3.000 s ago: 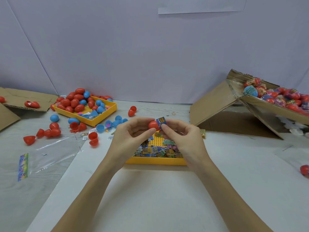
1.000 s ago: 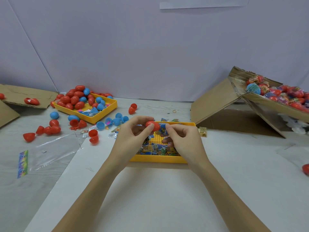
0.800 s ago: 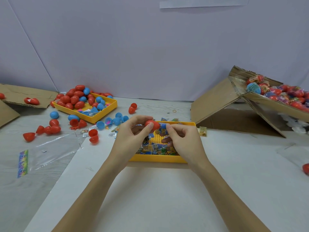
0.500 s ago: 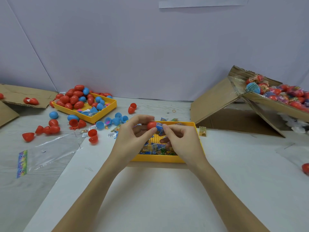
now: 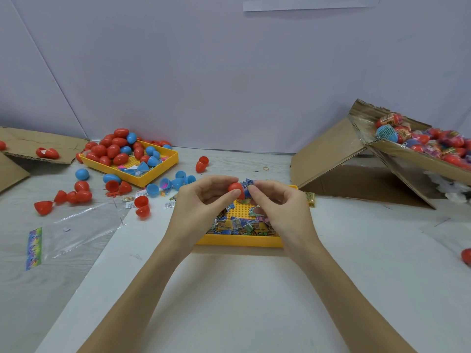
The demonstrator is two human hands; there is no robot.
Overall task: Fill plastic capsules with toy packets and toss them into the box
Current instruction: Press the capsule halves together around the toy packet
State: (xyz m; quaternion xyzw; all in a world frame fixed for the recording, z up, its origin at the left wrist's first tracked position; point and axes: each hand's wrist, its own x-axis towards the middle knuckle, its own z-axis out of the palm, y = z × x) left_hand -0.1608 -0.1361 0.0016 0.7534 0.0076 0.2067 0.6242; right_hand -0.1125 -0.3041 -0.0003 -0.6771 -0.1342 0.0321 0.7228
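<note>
Above the yellow tray mid-surface, my left hand grips the red capsule while my right hand pinches the blue packet in; a crumpled corner might stop it closing.

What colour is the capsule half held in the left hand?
Red capsule half, pinched by the left hand; head view.

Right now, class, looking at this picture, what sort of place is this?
Probably a small hand-packing workbench. A yellow tray holds toy packets, another tray holds empty capsules, and a cardboard box is piled with finished ones.
</note>
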